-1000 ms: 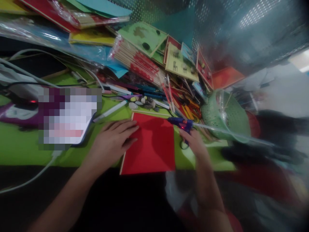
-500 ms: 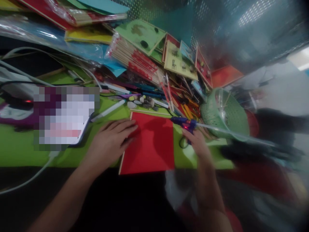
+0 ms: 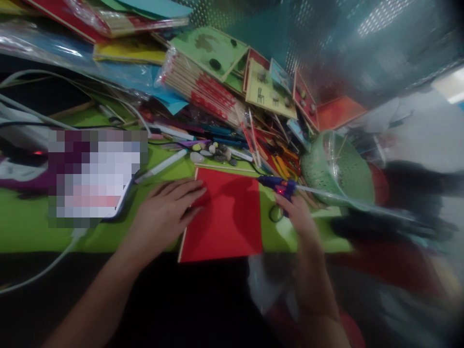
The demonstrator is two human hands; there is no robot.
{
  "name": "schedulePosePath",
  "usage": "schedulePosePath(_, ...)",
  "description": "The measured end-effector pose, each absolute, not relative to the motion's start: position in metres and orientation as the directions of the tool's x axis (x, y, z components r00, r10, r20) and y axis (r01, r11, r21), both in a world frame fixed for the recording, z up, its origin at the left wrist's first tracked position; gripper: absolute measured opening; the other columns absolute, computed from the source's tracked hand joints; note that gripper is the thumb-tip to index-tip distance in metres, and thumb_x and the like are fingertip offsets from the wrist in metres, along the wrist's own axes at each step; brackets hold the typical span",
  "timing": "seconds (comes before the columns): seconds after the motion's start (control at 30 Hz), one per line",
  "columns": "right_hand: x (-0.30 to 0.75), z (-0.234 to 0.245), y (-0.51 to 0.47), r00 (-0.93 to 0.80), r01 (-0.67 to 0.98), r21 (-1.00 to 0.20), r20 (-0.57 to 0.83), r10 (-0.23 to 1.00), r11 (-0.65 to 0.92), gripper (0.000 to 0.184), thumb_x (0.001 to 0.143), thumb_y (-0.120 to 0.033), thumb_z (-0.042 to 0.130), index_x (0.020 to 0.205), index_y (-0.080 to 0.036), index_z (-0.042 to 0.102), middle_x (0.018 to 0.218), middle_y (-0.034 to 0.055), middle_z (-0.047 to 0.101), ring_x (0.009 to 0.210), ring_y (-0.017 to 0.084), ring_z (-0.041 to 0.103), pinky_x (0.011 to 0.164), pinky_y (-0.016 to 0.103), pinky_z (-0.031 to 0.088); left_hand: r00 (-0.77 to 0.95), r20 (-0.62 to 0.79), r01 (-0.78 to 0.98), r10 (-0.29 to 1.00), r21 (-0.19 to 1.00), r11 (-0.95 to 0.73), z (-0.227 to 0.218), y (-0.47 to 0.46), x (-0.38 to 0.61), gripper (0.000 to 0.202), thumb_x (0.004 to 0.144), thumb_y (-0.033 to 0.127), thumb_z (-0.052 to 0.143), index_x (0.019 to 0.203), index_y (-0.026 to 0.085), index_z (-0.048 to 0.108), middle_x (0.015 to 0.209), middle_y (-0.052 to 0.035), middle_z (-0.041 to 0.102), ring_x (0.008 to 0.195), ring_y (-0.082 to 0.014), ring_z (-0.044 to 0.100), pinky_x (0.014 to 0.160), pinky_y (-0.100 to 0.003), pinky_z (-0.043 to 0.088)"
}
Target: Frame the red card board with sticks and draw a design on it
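Observation:
A red square card (image 3: 224,217) lies on the green table cover (image 3: 25,227) in front of me. My left hand (image 3: 168,210) rests flat on the card's left edge, fingers stretched out and pointing right. My right hand (image 3: 295,215) is closed round the grip of a blue glue gun (image 3: 277,183). The gun's nozzle points left at the card's upper right corner, and a clear glue stick sticks out of its back to the right. A thin wooden stick (image 3: 226,167) lies along the card's top edge.
Small pebbles (image 3: 213,153) and markers (image 3: 163,164) lie just behind the card. Stacks of coloured framed cards (image 3: 217,72) fill the back. A green perforated basket (image 3: 337,174) stands at the right. White cables (image 3: 43,266) and a blurred-out flat object (image 3: 96,176) sit at the left.
The glue gun and my right hand have shifted slightly to the right, off the card's corner. My left hand stays on the card.

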State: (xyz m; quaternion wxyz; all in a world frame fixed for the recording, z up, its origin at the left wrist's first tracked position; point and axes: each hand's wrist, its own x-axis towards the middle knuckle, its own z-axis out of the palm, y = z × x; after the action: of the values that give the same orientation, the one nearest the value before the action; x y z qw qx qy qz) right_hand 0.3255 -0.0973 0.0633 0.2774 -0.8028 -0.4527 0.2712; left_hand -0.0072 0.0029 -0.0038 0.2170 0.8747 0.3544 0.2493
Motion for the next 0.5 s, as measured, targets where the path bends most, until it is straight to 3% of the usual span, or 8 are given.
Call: schedulePosePath(0.5, 0.3276, 0.0575, -0.0978, 0.457, 0.573, -0.681, -0.197, 0.867, -0.456, 0.044, 0.084, -0.062, 0.067, 0.066, -0.023, 0.058, 0.057, -0.0019, 0.055, 0.057, 0.017, 0.051, 0.058, 0.031, 0.035, 0.638, 0.295, 0.538, 0.711, 0.490, -0.686, -0.0070, 0.0036, -0.0080, 0.038, 0.103, 0.035, 0.053, 0.138, 0.029, 0.066, 0.150, -0.0038, 0.064, 0.135, -0.0327, 0.061, 0.112, -0.058, 0.048)
